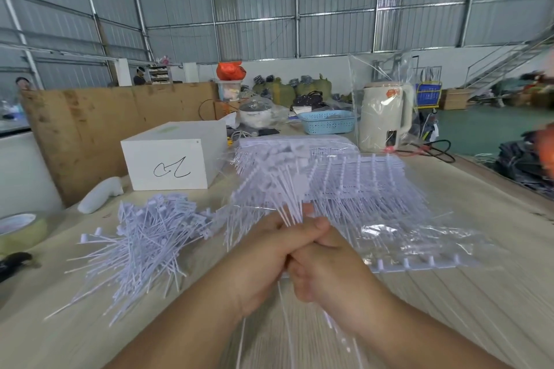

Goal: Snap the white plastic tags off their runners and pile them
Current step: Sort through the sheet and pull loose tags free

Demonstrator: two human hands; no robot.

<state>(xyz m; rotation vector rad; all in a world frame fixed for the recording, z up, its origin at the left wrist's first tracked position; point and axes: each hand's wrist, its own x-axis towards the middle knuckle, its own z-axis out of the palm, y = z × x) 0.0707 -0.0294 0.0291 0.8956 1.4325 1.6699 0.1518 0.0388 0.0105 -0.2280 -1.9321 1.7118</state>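
Gripped between the left hand [263,263] and right hand [332,272] — fingers curled together — is a fan of thin white plastic tags [287,189]. Loose snapped tags are heaped [150,237] at left on the pale wooden table [449,308]; farther back, a white cardboard box [171,156] is seen.

Pale wooden table [449,323], loose tag pile [144,237], white box [171,159], tape roll [21,231], blue basket [328,122]

Warehouse or factory shed: corrugated metal walls [257,0] on steel framing, far steel stairs [506,63] right, stacked sacks [278,90], long worktable [449,293].
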